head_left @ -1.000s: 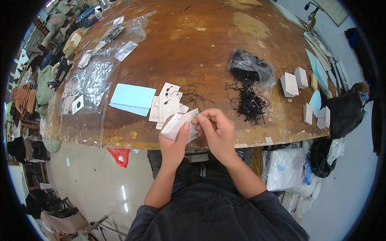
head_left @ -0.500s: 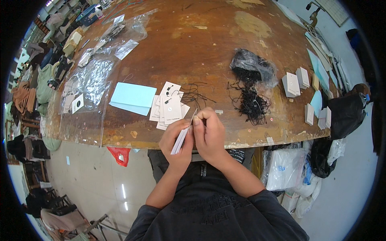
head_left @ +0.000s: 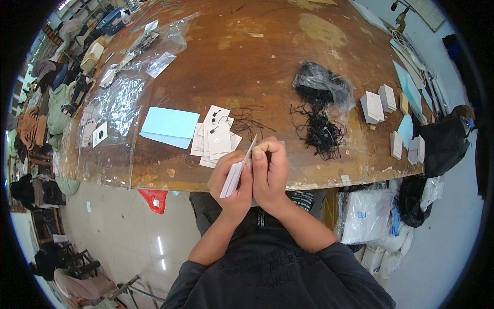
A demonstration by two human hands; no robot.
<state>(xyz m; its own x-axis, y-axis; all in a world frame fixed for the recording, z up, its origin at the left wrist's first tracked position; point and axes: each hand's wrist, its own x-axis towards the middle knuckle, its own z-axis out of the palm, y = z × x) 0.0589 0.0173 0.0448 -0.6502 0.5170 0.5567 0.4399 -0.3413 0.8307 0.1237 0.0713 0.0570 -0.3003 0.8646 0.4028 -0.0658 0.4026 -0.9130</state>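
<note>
My left hand (head_left: 230, 177) is closed round a stack of white cards (head_left: 232, 180), seen edge-on, at the table's near edge. Against it, my right hand (head_left: 270, 167) pinches a single card (head_left: 251, 148) that stands tilted up from the stack. Whether a string is in the right fingers is hidden. Just beyond my hands, white hang tags (head_left: 219, 138) lie in a loose fanned pile, some with black strings (head_left: 249, 119) trailing to the right. A folded light blue paper (head_left: 170, 125) lies left of the pile.
A tangle of black strings (head_left: 325, 135) spills from a clear plastic bag (head_left: 329, 85) to the right. Stacked white tags (head_left: 371, 108) stand near the right edge. Clear plastic sheets (head_left: 116, 98) cover the table's left. A red bag (head_left: 153, 200) hangs below the near edge.
Both hands have shifted slightly right with the stack. The single card now stands further up and out from the stack. The things on the table have not moved.
</note>
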